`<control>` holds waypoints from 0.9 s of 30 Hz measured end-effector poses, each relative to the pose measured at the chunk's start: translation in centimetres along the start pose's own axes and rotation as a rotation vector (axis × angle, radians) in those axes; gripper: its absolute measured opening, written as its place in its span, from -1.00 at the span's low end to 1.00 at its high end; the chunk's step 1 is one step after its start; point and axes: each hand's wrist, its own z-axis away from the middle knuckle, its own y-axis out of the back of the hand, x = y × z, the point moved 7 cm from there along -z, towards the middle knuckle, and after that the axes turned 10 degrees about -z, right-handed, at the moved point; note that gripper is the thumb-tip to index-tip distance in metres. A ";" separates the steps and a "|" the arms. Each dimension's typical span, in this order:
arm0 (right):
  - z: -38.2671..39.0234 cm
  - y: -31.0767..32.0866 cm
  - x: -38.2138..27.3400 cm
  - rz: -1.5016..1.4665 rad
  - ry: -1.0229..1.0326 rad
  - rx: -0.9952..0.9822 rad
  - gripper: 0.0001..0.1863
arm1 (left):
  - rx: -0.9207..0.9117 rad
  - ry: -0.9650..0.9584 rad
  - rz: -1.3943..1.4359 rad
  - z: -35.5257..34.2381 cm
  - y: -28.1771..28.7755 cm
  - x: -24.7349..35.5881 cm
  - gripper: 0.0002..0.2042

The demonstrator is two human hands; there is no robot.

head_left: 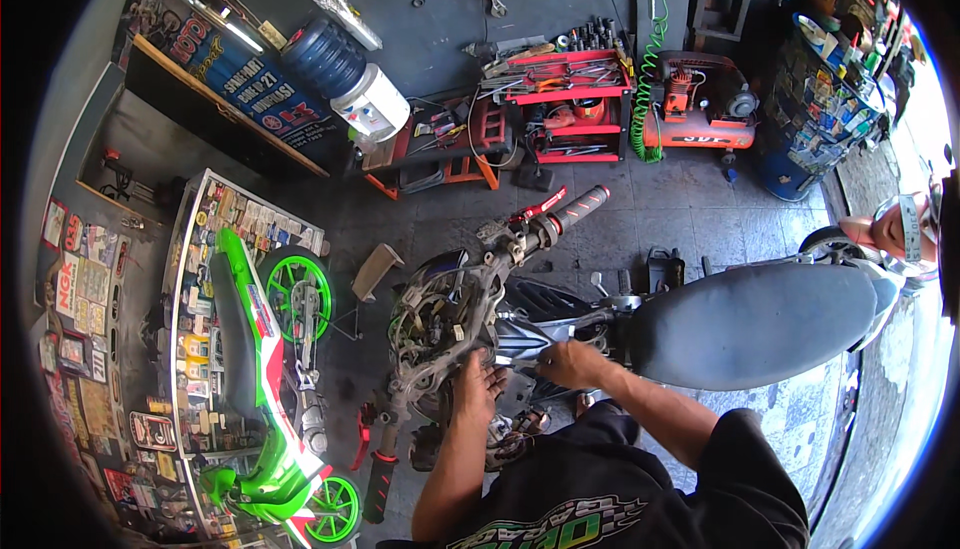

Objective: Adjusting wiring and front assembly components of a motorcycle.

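Below me stands a partly stripped motorbike, its dark seat (pixel 755 327) to the right and its handlebar (pixel 580 207) to the left. Bare wiring (pixel 425 329) and metal parts show around the steering head. My left hand (pixel 478 387) is beside this wiring, fingers apart, with nothing seen in it. Close to the grey centre panel (pixel 530 341), my right hand (pixel 570 363) is closed with curled fingers. Whatever it grips is hidden beneath the fingers. The near handlebar grip (pixel 380 489) and its red lever (pixel 364 437) are left of my left forearm.
A green, white and red motorbike (pixel 268 389) stands at the left by a glass display case (pixel 190 299). Along the back are a water dispenser (pixel 368 104), a red tool cart (pixel 570 99), an air compressor (pixel 700 124) and a sticker-covered drum (pixel 815 114).
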 end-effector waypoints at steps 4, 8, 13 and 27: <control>1.9 -7.1 -1.7 -0.745 -0.171 -0.208 -0.63 | -0.029 -0.043 0.030 -0.8 -0.2 0.5 -0.60; 2.2 -9.8 -1.5 -0.973 -0.130 -0.202 -0.65 | -0.033 -0.040 0.039 -1.2 -0.1 0.5 -0.60; -2.2 2.0 -0.9 -0.198 -0.036 -0.299 -0.59 | -0.044 -0.036 0.022 -1.0 0.5 0.6 -0.62; 2.0 -8.2 -1.2 -0.776 0.036 -0.183 -0.60 | -0.060 -0.004 0.082 -1.3 0.4 0.3 -0.63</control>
